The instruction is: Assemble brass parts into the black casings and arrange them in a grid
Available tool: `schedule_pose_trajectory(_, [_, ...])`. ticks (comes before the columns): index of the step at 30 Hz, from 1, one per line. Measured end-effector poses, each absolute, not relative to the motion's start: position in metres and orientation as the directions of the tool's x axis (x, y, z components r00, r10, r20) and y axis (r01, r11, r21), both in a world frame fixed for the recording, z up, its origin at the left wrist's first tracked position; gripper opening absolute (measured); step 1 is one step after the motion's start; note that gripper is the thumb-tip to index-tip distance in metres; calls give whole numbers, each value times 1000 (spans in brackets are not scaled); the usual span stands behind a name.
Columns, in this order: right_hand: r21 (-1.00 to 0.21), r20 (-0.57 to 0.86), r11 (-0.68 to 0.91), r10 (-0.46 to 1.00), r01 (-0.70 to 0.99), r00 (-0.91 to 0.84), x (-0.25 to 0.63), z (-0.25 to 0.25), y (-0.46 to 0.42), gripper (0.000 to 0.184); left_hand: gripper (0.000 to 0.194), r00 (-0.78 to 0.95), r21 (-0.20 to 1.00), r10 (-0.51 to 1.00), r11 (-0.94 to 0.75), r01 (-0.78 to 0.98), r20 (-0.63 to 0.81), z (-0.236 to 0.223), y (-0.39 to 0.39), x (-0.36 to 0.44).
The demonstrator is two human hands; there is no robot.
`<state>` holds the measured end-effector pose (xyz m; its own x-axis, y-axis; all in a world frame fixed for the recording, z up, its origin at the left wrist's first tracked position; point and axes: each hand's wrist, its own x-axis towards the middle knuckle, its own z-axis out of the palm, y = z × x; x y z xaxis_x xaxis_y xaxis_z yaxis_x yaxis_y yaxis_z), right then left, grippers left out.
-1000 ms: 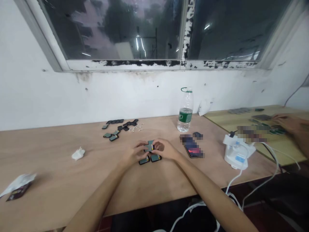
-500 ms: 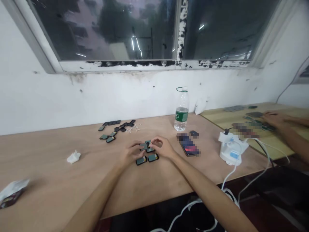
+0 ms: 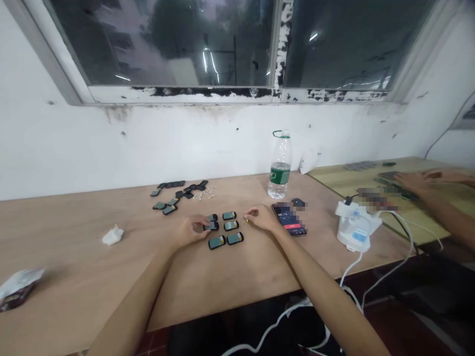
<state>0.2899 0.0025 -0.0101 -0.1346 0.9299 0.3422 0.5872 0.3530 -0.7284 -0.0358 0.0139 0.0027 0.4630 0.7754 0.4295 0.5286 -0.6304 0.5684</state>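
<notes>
Several small dark rectangular modules with greenish faces lie in two short rows on the wooden table in front of me. My left hand has its fingertips pinched on one module at the left of the rows. My right hand rests on the table just right of the rows, thumb and forefinger pinched on a tiny yellowish bit. Other placed modules lie between the hands.
A loose pile of modules and small white bits sit farther back. A water bottle, a phone, a white charger with cables, a crumpled tissue and a wrapper are around. Another person's hands work at the right table.
My hands, which held one module together above the rows, have parted. The module now lies at the rows under my left hand; my right hand moved right with a tiny piece.
</notes>
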Motion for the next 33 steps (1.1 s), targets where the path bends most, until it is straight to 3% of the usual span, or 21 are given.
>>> schedule_pose_trajectory(7, [-548, 479, 416, 867, 725, -135, 285, -18, 6, 12, 25, 515, 565, 771, -631, 532, 375, 4, 11, -32])
schedule_pose_trajectory(10, [-554, 464, 416, 874, 721, -148, 285, -17, 4, 13, 31, 529, 520, 748, -662, 540, 402, 10, 6, -25])
schedule_pose_trajectory(16, [-539, 393, 396, 899, 743, -193, 288, -20, 5, 11, 20, 503, 448, 730, -682, 578, 463, 14, 5, -19])
schedule_pose_trajectory(20, [-558, 368, 343, 918, 756, -145, 291, -22, 8, 11, 22, 551, 452, 744, -668, 591, 378, 7, 10, -26])
schedule_pose_trajectory(29, [-568, 353, 264, 934, 780, -58, 293, -20, 6, 9, 17, 602, 507, 715, -688, 519, 354, -2, 16, -33])
schedule_pose_trajectory(33, [-570, 377, 268, 925, 777, -42, 292, -20, 6, 8, 23, 592, 497, 717, -689, 527, 367, 6, 14, -34])
